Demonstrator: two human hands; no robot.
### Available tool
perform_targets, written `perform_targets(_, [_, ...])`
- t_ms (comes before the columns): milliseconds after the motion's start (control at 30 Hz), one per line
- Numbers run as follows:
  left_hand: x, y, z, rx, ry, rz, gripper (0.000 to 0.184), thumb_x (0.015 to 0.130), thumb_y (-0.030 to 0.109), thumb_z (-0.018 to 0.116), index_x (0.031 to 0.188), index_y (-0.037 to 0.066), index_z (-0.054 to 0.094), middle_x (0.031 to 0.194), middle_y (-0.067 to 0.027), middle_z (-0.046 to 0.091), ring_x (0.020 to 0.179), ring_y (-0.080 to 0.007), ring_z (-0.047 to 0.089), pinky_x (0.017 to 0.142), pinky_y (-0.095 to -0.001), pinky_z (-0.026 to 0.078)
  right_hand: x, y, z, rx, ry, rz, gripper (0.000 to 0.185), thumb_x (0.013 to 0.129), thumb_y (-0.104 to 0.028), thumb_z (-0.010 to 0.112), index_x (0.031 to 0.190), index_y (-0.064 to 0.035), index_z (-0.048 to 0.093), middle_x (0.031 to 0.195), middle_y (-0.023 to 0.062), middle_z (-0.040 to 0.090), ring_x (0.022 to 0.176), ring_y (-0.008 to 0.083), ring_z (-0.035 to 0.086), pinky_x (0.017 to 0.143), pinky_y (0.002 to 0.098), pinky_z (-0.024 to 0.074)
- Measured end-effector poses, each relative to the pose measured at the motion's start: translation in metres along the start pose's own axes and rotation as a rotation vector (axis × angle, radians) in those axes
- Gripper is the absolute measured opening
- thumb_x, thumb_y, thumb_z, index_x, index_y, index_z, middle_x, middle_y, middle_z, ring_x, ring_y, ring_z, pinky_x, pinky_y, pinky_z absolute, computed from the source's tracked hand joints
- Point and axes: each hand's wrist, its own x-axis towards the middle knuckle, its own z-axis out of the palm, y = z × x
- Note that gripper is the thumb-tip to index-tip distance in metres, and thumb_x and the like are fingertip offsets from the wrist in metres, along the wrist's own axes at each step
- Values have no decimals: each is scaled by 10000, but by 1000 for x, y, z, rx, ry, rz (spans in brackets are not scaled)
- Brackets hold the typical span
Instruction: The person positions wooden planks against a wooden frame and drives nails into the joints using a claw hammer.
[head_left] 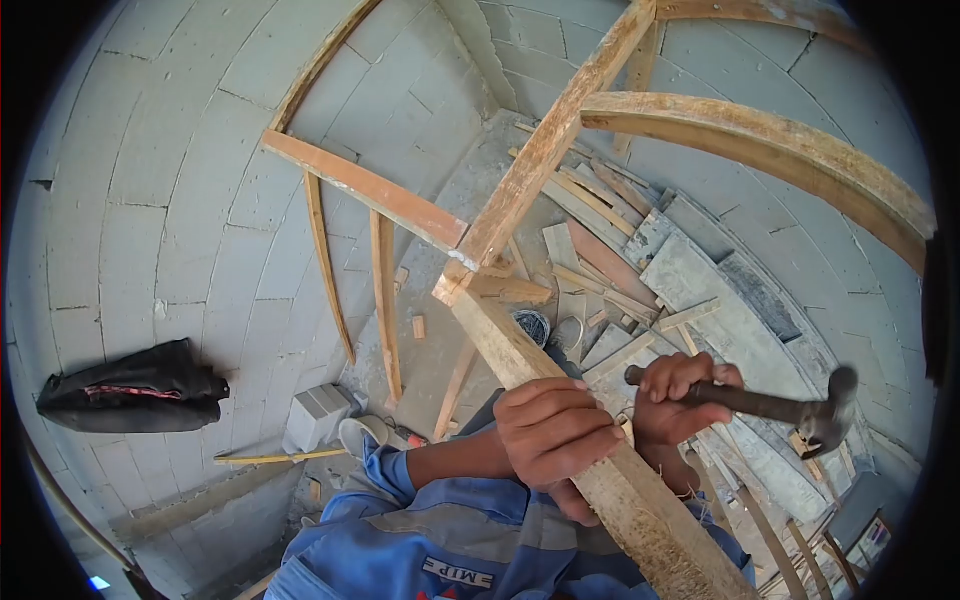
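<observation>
My left hand (555, 435) is wrapped around a thick wooden beam (655, 525) that runs from the lower right up toward a joint in the timber frame. In my right hand (683, 393), just right of the beam, is a hammer (760, 402). Its head points to the right, and the fist closes around the handle near its end. Beyond my hands, the beam's far end meets an upright timber (560, 135) and a reddish board (365, 188) at the joint.
A curved timber (770, 140) spans the upper right. Scrap planks and grey panels (715, 275) lie on the floor to the right. A dark jacket (135, 388) hangs on the block wall (150, 250). A grey block (318, 415) and a bucket (362, 432) stand below left.
</observation>
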Motion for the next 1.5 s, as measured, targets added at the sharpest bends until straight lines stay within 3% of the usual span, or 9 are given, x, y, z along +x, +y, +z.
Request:
perform_targets(167, [8,-2,3,-39,39,1,771,974,707,359,844,15,674,713,-100,658,586,-251,636,519,-354,510,-72,29,-53,-1333,-655,501,315,1033,-350,559,1154,-60,544,909,87,673,606,197,605,496,330,445])
perform_targets(500, [5,-2,6,-35,58,-31,857,917,817,374,846,18,676,717,-87,641,574,-224,599,498,-316,445,3,4,-13,-85,70,18,558,1007,-627,468,1165,-91,463,763,18,533,524,120,470,461,271,414])
perform_targets(567, [1,-2,9,-22,82,-21,867,915,824,363,859,17,676,719,-87,643,572,-227,597,495,-315,440,-58,39,-65,-1099,-412,266,369,1029,-411,516,1012,-46,569,803,94,649,612,267,581,580,406,475])
perform_targets(667, [6,-2,7,-16,83,-24,895,906,841,344,867,13,680,720,-89,646,583,-230,602,501,-312,437,-70,51,-71,-1063,-429,857,388,1044,-397,498,1077,-18,574,739,111,615,610,294,563,595,419,469])
perform_targets(933, [20,1,-6,-54,-125,-99,959,866,887,312,853,2,679,708,-82,662,574,-229,640,510,-329,478,37,-4,-12,-185,136,12,502,1059,-589,359,1175,-112,466,711,-10,411,512,80,415,449,237,420])
perform_targets(1000, [19,0,-8,-61,-158,-119,978,827,911,323,854,2,682,721,-84,657,592,-228,642,518,-323,469,6,16,-14,-25,125,46,534,1028,-610,430,1183,-99,446,744,21,520,551,129,501,482,284,452])
perform_targets(1133, [15,4,-4,-72,-134,-107,993,793,934,338,849,4,682,721,-86,657,596,-233,648,514,-318,476,-93,62,-85,-1264,-695,915,438,1055,-468,464,1148,-45,534,824,74,628,615,235,569,546,389,442])
perform_targets(1400, [18,1,-6,-70,-111,-126,946,783,910,392,817,8,677,712,-73,627,571,-210,601,498,-314,425,30,6,-11,-285,237,141,530,1031,-608,426,1160,-96,466,653,-12,402,465,74,384,412,246,389])
perform_targets(1500, [15,1,-8,-49,-155,-122,984,801,941,338,820,20,685,713,-69,665,597,-225,656,530,-316,498,-10,31,-34,-149,-6,209,452,1048,-551,442,1097,-105,495,692,34,526,530,147,501,478,290,440])
